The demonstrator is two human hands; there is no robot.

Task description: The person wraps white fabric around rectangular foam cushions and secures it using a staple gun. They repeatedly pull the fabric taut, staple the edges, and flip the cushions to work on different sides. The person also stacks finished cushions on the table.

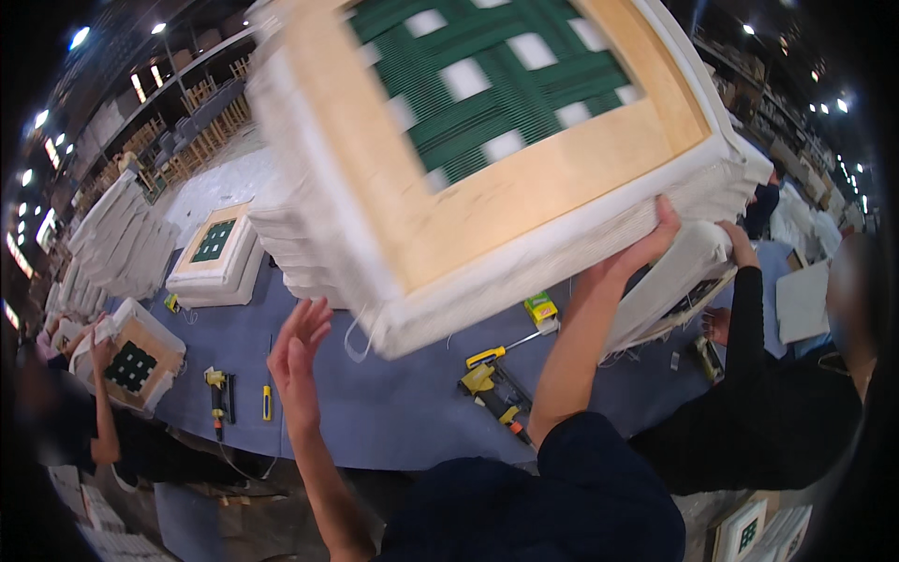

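A large square seat cushion [487, 150] is raised upside down in front of me, showing a pale wooden frame, green webbing and white fabric sides. My right hand [646, 244] grips its lower right edge from beneath. My left hand [298, 351] is open, fingers spread, just below the cushion's lower left corner and not touching it. White fabric strips hang from that corner.
A blue-covered table [393, 412] holds a yellow staple gun [496, 389], a second yellow tool [219, 393] and another upturned cushion [217, 253]. A person in black [749, 412] works on a cushion at right. Another person [103, 412] handles a cushion at left. Stacked white cushions [117, 239] stand behind.
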